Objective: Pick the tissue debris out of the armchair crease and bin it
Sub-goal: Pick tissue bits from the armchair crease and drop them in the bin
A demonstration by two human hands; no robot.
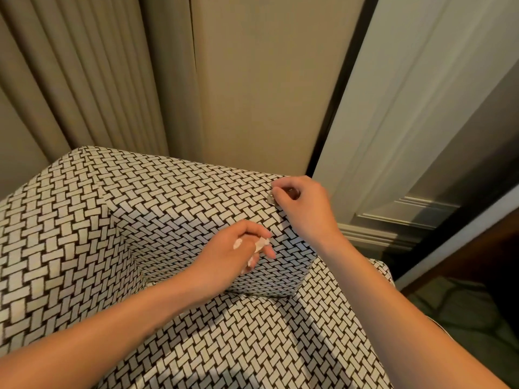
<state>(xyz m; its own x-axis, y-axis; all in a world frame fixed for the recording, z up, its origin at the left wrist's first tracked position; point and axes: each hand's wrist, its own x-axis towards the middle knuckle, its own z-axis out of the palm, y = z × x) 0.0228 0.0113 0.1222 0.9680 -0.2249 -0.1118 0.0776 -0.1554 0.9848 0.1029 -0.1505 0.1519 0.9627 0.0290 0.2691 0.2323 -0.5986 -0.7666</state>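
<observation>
An armchair (84, 220) in black-and-white woven-pattern fabric fills the lower view, its back cushion upright in the middle. My left hand (238, 254) hovers in front of the cushion, fingers curled round several white tissue scraps (261, 244). My right hand (300, 203) is at the cushion's upper right corner, its fingertips pinching a small pale scrap (271, 198) against the fabric. The crease between cushion and right arm runs down below that hand.
Beige pleated curtains (84, 80) hang behind the chair on the left. A white panelled door (407, 136) with a dark frame stands to the right. Patterned carpet (460, 318) shows at the lower right. No bin is in view.
</observation>
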